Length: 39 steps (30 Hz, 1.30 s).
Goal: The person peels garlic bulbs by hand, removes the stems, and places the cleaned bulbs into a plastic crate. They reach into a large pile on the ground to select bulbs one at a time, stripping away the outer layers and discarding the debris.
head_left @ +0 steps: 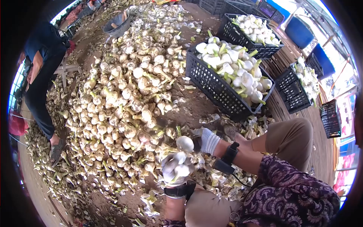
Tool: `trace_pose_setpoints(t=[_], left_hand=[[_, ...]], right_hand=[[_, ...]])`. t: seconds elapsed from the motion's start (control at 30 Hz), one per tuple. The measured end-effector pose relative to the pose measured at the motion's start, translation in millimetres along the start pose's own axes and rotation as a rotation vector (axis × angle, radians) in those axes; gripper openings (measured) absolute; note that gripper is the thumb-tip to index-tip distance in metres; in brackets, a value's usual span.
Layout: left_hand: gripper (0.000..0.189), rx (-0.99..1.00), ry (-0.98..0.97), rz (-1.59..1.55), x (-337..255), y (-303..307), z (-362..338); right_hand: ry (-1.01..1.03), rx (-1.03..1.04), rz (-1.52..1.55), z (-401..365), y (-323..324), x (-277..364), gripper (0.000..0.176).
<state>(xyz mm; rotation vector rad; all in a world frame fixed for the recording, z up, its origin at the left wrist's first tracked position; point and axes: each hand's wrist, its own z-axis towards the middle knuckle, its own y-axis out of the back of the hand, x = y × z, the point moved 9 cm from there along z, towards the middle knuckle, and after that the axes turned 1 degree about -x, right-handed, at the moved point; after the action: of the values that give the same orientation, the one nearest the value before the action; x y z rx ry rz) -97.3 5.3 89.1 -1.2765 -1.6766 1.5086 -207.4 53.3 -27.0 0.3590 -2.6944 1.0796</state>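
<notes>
While the gloved right hand (pixel 208 141) pinches a white garlic bulb (pixel 185 143) beside the heap of garlic (pixel 124 98), the gloved left hand (pixel 176 172) closes around more bulbs (pixel 180 158); a black crate (pixel 204 81) of trimmed garlic stands near.

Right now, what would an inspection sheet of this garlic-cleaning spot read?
Surface: dirt ground, strewn with skins.
Job's things: heap of untrimmed garlic; black crates filled with white cleaned garlic.
Clutter: peelings and stalks around the knees.
Hands: both gloved; right hand holds a white bulb; left hand curls round a garlic clump.
Cables: thin black cable from the right wrist strap.
Surroundings: standing person, blue barrels, grey basin.
</notes>
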Motion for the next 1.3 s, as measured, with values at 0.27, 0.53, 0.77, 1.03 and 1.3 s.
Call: trace_pose_setpoints(t=[0.27,0.53,0.77,1.03,1.3], left_hand=[[0.021,-0.647,-0.244,0.255,-47.7,89.9,3.7],[0.023,-0.512,-0.033,0.249,3.9,50.9,26.0],[0.022,-0.57,0.018,2.211,-7.4,144.9,2.8],[0.024,-0.316,0.067,2.186,34.2,176.1,-55.8],[0.028,-1.03,-0.581,2.059,-120.7,160.3,-108.6]], right_hand=[[0.44,0.079,-0.684,-67.7,-52.9,58.6,0.021],[0.952,0.34,-1.437,-102.8,-113.8,32.7,0.022],[1.375,-0.479,-1.482,-221.6,-68.2,217.5,0.011],[0.802,-1.323,-2.038,-219.0,91.9,337.7,0.021],[1.235,-0.721,-1.988,-166.7,-62.5,229.0,0.036]])
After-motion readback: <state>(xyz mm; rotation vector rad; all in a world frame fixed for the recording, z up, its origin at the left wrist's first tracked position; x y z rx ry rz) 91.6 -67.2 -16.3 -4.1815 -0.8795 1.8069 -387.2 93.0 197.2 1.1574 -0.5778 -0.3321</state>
